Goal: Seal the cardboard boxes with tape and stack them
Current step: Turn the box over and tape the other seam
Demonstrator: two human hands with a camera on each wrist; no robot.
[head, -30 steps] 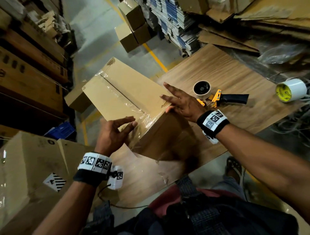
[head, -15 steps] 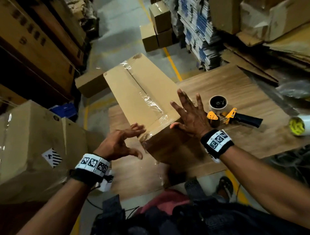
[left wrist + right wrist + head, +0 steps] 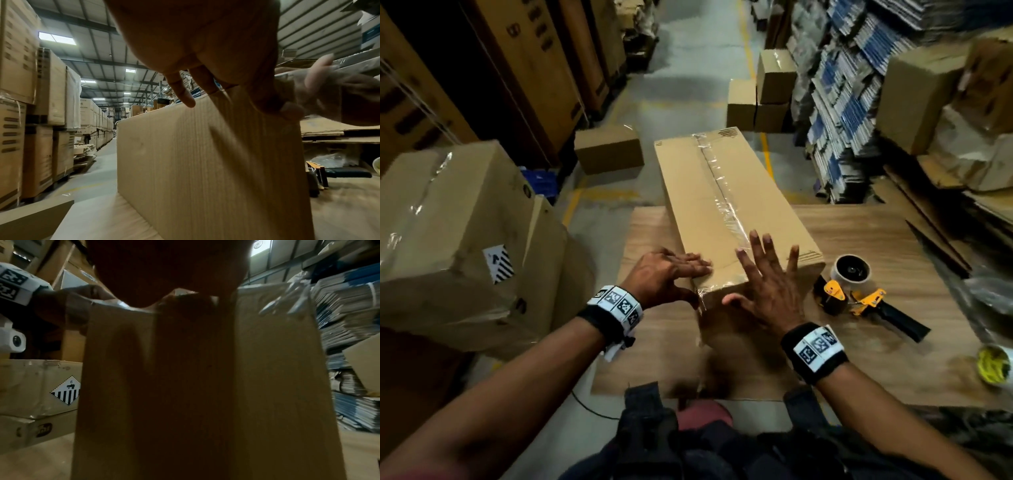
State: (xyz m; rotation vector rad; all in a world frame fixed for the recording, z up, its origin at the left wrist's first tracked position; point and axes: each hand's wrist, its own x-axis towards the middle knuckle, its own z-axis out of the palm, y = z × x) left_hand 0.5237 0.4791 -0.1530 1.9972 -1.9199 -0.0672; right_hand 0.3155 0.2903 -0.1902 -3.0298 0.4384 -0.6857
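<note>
A long cardboard box (image 3: 722, 202) lies on the wooden board (image 3: 893, 246), its far end reaching past the board's edge. Clear tape (image 3: 717, 185) runs along its top seam and folds over the near end. My left hand (image 3: 674, 274) lies at the near left corner, fingers straight on the top and thumb down the end face. My right hand (image 3: 767, 277) is spread flat on the near top edge, fingers apart. From the left wrist view the box's side (image 3: 205, 162) fills the frame below my fingers (image 3: 185, 95). The right wrist view shows the dark end face (image 3: 185, 386).
A yellow and black tape dispenser (image 3: 859, 294) lies right of the box, with a spare tape roll (image 3: 995, 365) at the board's right edge. A large box with a striped label (image 3: 458, 240) stands at my left. Smaller boxes (image 3: 607, 149) sit on the floor beyond.
The box has swung from a diagonal to pointing straight away from me. Both hands have closed in on its near end, the left now touching the corner.
</note>
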